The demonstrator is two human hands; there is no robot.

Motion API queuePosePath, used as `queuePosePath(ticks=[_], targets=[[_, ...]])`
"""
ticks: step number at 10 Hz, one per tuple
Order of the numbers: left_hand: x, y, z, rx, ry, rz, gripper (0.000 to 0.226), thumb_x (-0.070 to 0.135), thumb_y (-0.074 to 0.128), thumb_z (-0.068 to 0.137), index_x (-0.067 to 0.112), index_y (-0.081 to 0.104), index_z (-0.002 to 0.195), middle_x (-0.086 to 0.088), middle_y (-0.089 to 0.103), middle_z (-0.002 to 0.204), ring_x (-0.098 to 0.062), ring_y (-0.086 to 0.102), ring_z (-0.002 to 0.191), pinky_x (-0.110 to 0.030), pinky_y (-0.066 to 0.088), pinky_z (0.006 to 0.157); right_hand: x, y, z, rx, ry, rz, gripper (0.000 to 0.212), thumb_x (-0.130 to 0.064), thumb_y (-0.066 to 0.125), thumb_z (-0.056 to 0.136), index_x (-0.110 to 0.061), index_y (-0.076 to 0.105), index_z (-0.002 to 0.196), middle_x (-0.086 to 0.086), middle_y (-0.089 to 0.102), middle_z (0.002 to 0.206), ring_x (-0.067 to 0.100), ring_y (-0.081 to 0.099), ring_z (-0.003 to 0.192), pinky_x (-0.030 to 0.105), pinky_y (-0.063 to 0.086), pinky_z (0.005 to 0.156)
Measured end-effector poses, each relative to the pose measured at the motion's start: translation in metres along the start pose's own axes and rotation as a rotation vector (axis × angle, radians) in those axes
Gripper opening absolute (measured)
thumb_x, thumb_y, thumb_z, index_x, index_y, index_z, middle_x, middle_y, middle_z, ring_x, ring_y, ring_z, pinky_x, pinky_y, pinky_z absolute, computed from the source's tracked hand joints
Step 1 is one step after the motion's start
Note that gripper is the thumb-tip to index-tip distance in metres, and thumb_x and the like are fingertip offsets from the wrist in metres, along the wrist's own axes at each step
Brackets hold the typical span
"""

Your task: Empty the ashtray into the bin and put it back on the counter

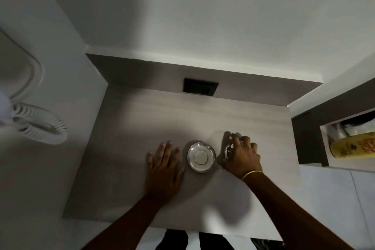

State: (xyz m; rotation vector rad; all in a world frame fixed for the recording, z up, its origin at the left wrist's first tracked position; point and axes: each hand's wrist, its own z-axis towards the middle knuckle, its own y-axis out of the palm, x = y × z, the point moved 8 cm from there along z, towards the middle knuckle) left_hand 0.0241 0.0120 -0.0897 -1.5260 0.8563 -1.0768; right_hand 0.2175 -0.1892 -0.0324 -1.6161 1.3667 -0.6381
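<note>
On the tabletop (125,119) a glass dish (201,157) sits between the left hand (163,166) and the right hand (241,158), which grips a glass ashtray (230,148). A socket (200,86) lies behind, on the backsplash.

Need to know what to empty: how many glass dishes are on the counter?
2: one dish between the hands, holding a white disc; another under the right hand, mostly hidden.

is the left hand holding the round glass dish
No: the left hand lies flat on the counter beside the round glass dish, apart from it.
</note>
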Motion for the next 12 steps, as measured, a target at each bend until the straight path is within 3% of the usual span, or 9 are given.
queuePosePath(ticks=[2,3,5,7,10,12], targets=[[0.0,-0.001,-0.003,0.067,0.0,0.006,0.071,0.053,0.051,0.107,0.016,0.057,0.167,-0.017,0.039,0.181,-0.039,0.035,0.169,-0.073,0.03,0.127,-0.004,-0.009,-0.013,0.076,-0.003,0.194,0.096,-0.048,0.081,0.066,-0.034,0.033,0.148,0.012,0.045,0.144,0.047,0.046,0.129,0.061,0.055,0.095],[-0.001,0.001,-0.003,0.065,-0.004,0.018,0.072,0.054,0.05,0.108,0.017,0.055,0.168,-0.016,0.035,0.183,-0.039,0.032,0.17,-0.073,0.028,0.128,-0.028,-0.013,-0.021,0.094,-0.093,0.233,0.1,-0.054,0.079,0.066,-0.033,0.032,0.152,0.012,0.046,0.144,0.045,0.047,0.129,0.059,0.053,0.102],[0.0,0.002,-0.001,0.066,0.0,0.046,0.074,0.056,0.049,0.106,0.017,0.054,0.169,-0.018,0.037,0.182,-0.041,0.034,0.169,-0.074,0.03,0.127,-0.106,0.01,-0.038,0.092,-0.292,0.031,0.09,-0.05,0.067,0.064,-0.036,0.036,0.147,0.004,0.047,0.136,0.036,0.049,0.12,0.054,0.058,0.084],[-0.002,0.005,0.0,0.058,-0.011,0.05,0.074,0.057,0.048,0.106,0.016,0.054,0.168,-0.02,0.041,0.179,-0.042,0.035,0.168,-0.076,0.03,0.126,-0.122,0.025,-0.034,0.103,-0.334,-0.047,0.087,-0.049,0.064,0.062,-0.036,0.041,0.145,0.005,0.047,0.138,0.036,0.048,0.119,0.052,0.055,0.084],[-0.003,0.005,0.0,0.035,-0.012,0.038,0.074,0.058,0.045,0.108,0.017,0.054,0.168,-0.018,0.037,0.182,-0.042,0.034,0.168,-0.075,0.031,0.127,-0.119,0.035,-0.04,0.036,-0.347,-0.063,0.08,-0.052,0.068,0.07,-0.032,0.045,0.143,0.006,0.038,0.151,0.036,0.04,0.133,0.055,0.054,0.093],[-0.005,0.003,-0.004,0.046,0.0,0.019,0.073,0.061,0.045,0.109,0.016,0.057,0.166,-0.015,0.038,0.182,-0.039,0.037,0.168,-0.076,0.034,0.126,-0.116,0.021,-0.043,0.051,-0.369,-0.027,0.1,-0.07,0.066,0.073,-0.035,0.025,0.158,0.002,0.028,0.164,0.032,0.03,0.149,0.061,0.051,0.102]])
